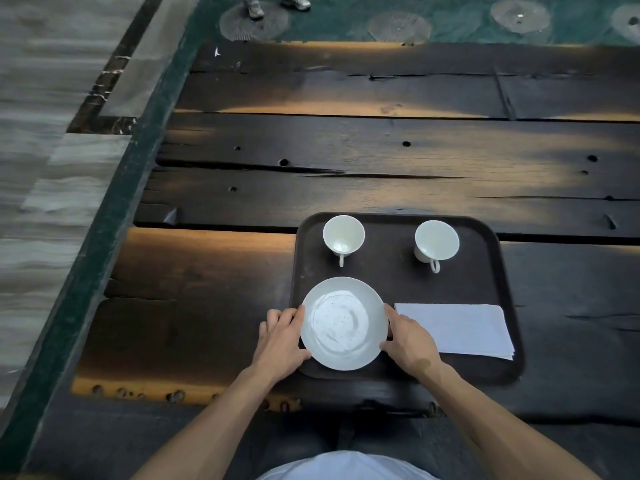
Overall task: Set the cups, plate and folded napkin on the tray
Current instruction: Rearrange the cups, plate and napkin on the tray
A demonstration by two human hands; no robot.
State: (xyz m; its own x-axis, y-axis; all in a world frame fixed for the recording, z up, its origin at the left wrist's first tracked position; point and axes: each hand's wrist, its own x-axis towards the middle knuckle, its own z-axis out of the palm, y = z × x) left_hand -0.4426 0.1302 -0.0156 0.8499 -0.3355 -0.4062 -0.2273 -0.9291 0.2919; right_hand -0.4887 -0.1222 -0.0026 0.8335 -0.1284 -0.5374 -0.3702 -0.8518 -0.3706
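A dark rounded tray (388, 278) lies on the wooden table. Two white cups stand at its far side, one on the left (343, 236) and one on the right (436, 242), both with handles turned toward me. A white plate (343, 323) rests on the tray's near left corner. My left hand (281, 337) grips the plate's left rim and my right hand (410, 337) grips its right rim. A folded white napkin (460, 329) lies flat on the tray's near right part, just beside my right hand.
The table (346, 143) is made of dark, rough planks with cracks and holes, and its near edge is close to my body. A green patterned carpet (450, 19) and a person's shoes (273, 3) show beyond the far edge. Grey floor runs along the left.
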